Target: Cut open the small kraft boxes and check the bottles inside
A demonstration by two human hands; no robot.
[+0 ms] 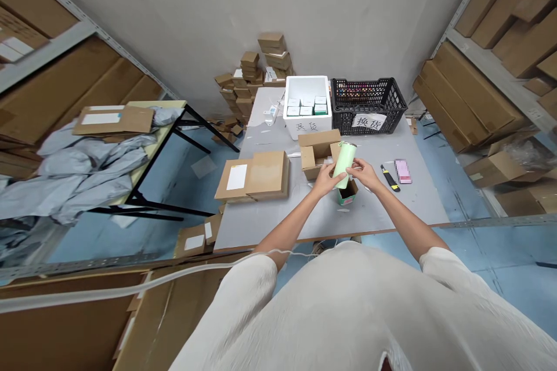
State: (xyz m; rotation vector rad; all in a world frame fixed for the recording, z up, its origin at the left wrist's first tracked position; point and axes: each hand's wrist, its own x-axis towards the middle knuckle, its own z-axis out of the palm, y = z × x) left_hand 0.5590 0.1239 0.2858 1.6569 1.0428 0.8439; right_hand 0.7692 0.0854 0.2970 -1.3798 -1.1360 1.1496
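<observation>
A pale green cylinder (345,163) with a dark rim at its upper end is tilted above the table, held between both hands. My left hand (324,180) grips its left side near the lower end. On the right side, the fingers of my right hand (364,174) close against it. Just below the cylinder stands a small green box (347,199) with its top open and a dark inside. Behind my left hand is an open cardboard box (310,159) with raised flaps.
Closed cardboard boxes (266,177) lie left on the grey table (243,225). At the back stand a white foam box (308,123) holding small boxes and a black crate (343,122). A utility knife (390,178) and a pink phone-like item (403,171) lie right.
</observation>
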